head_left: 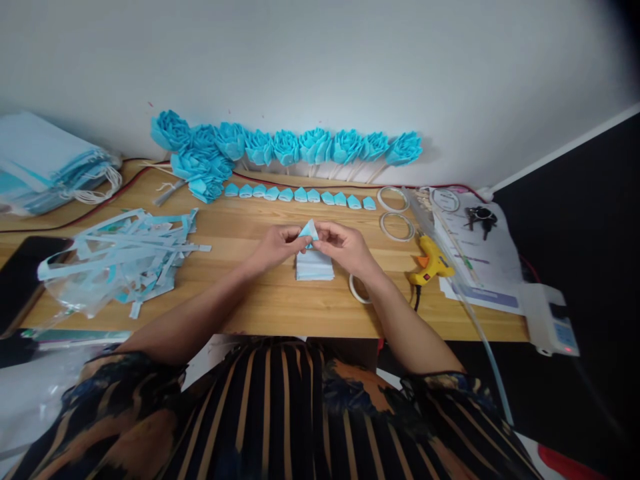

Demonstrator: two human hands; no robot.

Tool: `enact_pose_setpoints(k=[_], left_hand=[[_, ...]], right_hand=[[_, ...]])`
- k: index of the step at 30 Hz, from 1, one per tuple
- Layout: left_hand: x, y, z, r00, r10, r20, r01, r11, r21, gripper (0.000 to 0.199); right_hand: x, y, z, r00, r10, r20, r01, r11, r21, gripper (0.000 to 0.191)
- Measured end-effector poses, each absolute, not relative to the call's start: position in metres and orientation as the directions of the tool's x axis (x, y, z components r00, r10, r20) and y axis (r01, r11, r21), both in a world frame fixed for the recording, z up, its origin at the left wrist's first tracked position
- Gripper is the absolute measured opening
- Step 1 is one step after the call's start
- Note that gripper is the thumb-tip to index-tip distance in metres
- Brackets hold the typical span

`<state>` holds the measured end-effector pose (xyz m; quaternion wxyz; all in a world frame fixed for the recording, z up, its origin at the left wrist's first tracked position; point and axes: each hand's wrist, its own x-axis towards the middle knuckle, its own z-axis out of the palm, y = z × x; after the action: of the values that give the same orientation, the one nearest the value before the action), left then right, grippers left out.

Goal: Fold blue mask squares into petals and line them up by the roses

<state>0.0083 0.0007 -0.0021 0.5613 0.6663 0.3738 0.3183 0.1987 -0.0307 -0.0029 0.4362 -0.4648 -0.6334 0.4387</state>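
Between my hands is a small blue-and-white piece of fabric [310, 230], folded to a point at the top. My left hand [280, 245] pinches its left side, fingers closed. On the other side, my right hand [345, 248] grips the piece between thumb and fingers. Just below lies a stack of pale fabric pieces [315, 267], partly covered by my fingers. Beyond my hands runs a row of folded blue petals [285, 195]. A roll of tape [359, 289] sits partly under my right forearm.
Blue fabric flowers [315, 145] on sticks lean against the wall. Fabric scraps [150, 257] heap at left, near a dark phone [25, 280]. A yellow glue gun [431, 261], tape rolls [397, 227], keys [481, 217] and papers [493, 253] lie at right. Bagged masks [47, 163] stand far left.
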Motion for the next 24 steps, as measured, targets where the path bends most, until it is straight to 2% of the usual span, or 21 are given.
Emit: enact_pose_setpoints(k=[5, 14, 24], left_hand=[[0.0086, -0.0004, -0.0024, 0.530, 0.848, 0.006, 0.139, -0.094, 0.986, 0.033], [0.0096, -0.0029, -0.0036, 0.578, 0.816, 0.025, 0.177, -0.155, 0.972, 0.036], [0.0099, -0.0003, -0.0062, 0.538, 0.842, 0.018, 0.215, -0.157, 0.964, 0.033]], right_hand=[[0.1993, -0.0313, 0.0008, -0.179, 0.978, 0.109, 0.155, 0.138, -0.978, 0.034], [0.1997, -0.0323, 0.0054, -0.217, 0.974, 0.066, 0.170, 0.105, -0.980, 0.025], [0.1983, -0.0315, 0.0008, -0.157, 0.982, 0.106, 0.136, 0.128, -0.982, 0.021]])
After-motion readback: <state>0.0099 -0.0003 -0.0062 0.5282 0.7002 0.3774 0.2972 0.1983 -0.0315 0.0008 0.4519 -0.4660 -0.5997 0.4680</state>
